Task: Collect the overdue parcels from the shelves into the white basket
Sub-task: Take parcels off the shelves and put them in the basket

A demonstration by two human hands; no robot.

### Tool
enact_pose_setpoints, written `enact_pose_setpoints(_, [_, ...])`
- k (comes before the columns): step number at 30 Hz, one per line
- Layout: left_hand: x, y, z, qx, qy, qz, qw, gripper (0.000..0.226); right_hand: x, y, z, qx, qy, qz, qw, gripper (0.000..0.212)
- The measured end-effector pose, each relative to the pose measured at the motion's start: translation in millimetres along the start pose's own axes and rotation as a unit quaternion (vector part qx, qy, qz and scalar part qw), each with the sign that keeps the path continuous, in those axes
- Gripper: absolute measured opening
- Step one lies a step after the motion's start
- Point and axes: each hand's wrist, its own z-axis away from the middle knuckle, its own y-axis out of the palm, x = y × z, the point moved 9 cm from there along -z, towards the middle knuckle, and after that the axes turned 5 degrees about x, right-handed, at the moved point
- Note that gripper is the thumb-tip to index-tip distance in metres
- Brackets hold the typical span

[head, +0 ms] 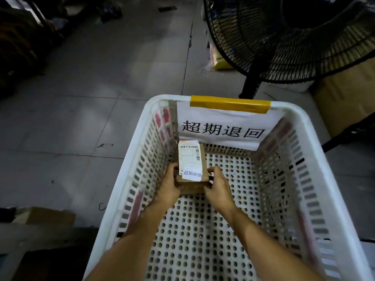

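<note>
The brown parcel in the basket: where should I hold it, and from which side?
I would hold the brown parcel by its two long sides at the near end, reaching from the near side, as the left hand and right hand do. It is a narrow box pointing away from the person; its far end lies deep in the white basket.

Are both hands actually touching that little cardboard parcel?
Touching. The head view shows the left hand and right hand gripping opposite sides of the cardboard parcel, fingers curled over its edges.

One white perforated plastic basket (pixel 123 175), one brown cardboard parcel (pixel 191 186), two bare hands, left hand (pixel 168 191) and right hand (pixel 219 189), one black wire-caged fan (pixel 284 37).
</note>
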Motion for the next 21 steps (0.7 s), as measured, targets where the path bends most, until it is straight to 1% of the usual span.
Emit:
enact_pose_setpoints(4, [4.1,6.1,3.8,0.007,-0.011,-0.033,0.999,0.073,-12.4,6.7,-0.3,0.027,0.045,0.019,0.998,0.045])
enact_pose_setpoints(7, [7.3,9.5,8.3,0.034,-0.024,-0.077,0.996,0.071,-19.2,5.3,2.7,0.055,0.063,0.034,0.996,0.037])
enact_pose_setpoints(9, [8.1,10.1,15.6,0.069,-0.037,-0.100,0.992,0.065,-18.8,2.2,8.4,0.097,0.070,0.064,0.991,0.030])
enact_pose_setpoints(12, [-8.6,-2.7,32.7,0.100,-0.055,-0.162,0.980,0.055,1.1,-11.2,20.6,0.170,0.068,0.148,0.972,0.035])
enact_pose_setpoints(14, [-31.4,-17.2,46.7,0.113,-0.071,-0.168,0.977,0.047,20.3,-31.3,28.4,0.191,0.089,0.205,0.956,0.043])
enact_pose_setpoints(16, [-67.0,-34.3,60.3,0.127,-0.044,-0.190,0.972,0.041,47.8,-56.1,35.4,0.188,0.099,0.221,0.952,0.048])
enact_pose_setpoints(18, [-106.4,-53.7,74.1,0.139,-0.013,-0.214,0.967,0.045,83.3,-87.2,43.8,0.176,0.088,0.239,0.951,0.047])
enact_pose_setpoints(19, [-127.1,-69.2,81.8,0.131,-0.001,-0.223,0.966,0.047,103.0,-101.9,48.1,0.172,0.079,0.245,0.951,0.046])
enact_pose_setpoints(21, [-162.0,-99.1,99.4,0.116,0.010,-0.240,0.964,0.043,141.5,-128.0,59.0,0.162,0.059,0.247,0.954,0.042])
